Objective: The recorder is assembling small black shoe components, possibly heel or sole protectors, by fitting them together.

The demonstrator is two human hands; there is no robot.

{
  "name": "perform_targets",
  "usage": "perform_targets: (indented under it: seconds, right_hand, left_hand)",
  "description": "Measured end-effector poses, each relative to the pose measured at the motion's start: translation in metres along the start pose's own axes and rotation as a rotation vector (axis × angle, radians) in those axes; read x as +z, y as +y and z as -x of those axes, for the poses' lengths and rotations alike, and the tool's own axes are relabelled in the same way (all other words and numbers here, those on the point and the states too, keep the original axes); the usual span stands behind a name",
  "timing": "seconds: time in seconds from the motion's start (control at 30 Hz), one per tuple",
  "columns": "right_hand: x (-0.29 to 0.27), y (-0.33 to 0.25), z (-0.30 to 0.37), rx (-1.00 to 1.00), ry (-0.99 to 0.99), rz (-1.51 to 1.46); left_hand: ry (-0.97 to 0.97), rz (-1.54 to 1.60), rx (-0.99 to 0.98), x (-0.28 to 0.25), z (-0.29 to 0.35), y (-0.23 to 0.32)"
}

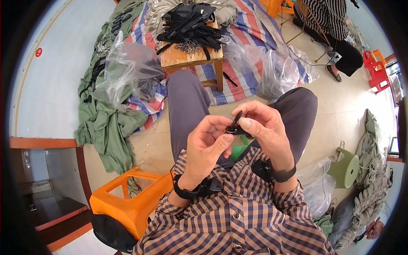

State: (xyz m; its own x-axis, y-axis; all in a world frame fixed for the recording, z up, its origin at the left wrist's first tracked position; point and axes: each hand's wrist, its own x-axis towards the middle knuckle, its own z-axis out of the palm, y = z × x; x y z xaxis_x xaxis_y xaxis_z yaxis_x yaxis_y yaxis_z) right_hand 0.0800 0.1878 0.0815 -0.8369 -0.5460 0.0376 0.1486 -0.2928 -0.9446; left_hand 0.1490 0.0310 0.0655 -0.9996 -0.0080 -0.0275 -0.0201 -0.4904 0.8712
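Observation:
Above my lap, my left hand (207, 144) and my right hand (267, 129) meet on a small black strap piece (238, 120). Left thumb and fingers pinch its lower end, where a dark ring or buckle partly shows; which of the two I cannot tell. My right thumb and forefinger grip the strap higher up. Beyond my knees stands a wooden stool (170, 62). A heap of black straps (187, 23) lies on it, with a cluster of metal rings (189, 46) at the heap's near side.
Clear plastic bags (278, 72) lie on a striped sheet (253, 25) around the wooden stool. Green cloth (108, 136) spreads along the left. An orange stool (136, 199) lies tipped at my left, a green stool (346, 168) at my right. Another person (348, 55) sits far right.

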Motion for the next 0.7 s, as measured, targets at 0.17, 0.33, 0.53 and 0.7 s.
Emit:
perform_targets:
  seconds: [0.17, 0.33, 0.53, 0.7]
  right_hand:
    - [-0.006, -0.003, 0.0, 0.014, -0.06, 0.04]
    - [-0.009, 0.006, -0.002, -0.036, -0.112, 0.06]
    - [0.0, 0.004, -0.002, 0.015, -0.04, -0.056]
    - [0.009, 0.01, 0.0, 0.022, 0.053, -0.122]
  left_hand:
    - [-0.003, 0.006, -0.11, -0.001, 0.0, 0.003]
    - [-0.05, 0.147, -0.238, -0.009, -0.001, -0.004]
    - [-0.088, 0.293, -0.421, -0.006, -0.004, 0.001]
    - [-0.204, 0.366, -0.474, -0.015, -0.007, -0.001]
